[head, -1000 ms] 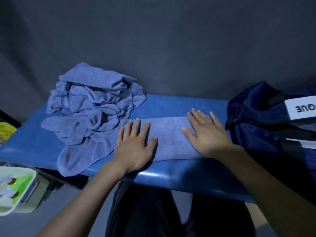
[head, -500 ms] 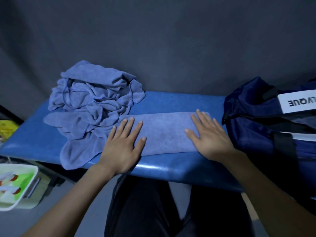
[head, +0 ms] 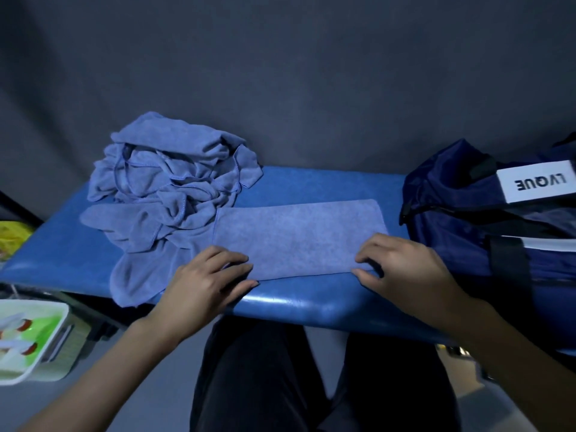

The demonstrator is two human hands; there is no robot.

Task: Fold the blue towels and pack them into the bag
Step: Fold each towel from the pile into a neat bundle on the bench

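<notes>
Left hand: my left hand (head: 204,283) pinches the folded towel (head: 299,238) at its 7 o'clock corner.
Right hand: my right hand (head: 402,268) pinches its 5 o'clock corner.
Bag: the bag (head: 486,226) sits at 3 o'clock on the counter (head: 311,304).

Blue padded bench (head: 311,188) at centre, white tray (head: 34,338) at 8 o'clock, yellow item (head: 12,236) at 9 o'clock, grey backdrop (head: 280,73) at 12 o'clock.

Both hands (head: 311,275) at folded towel's (head: 299,238) near corners, fingers curled

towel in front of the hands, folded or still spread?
Folded: the towel lies as a flat narrow strip, both hands gripping its near edge.
</notes>
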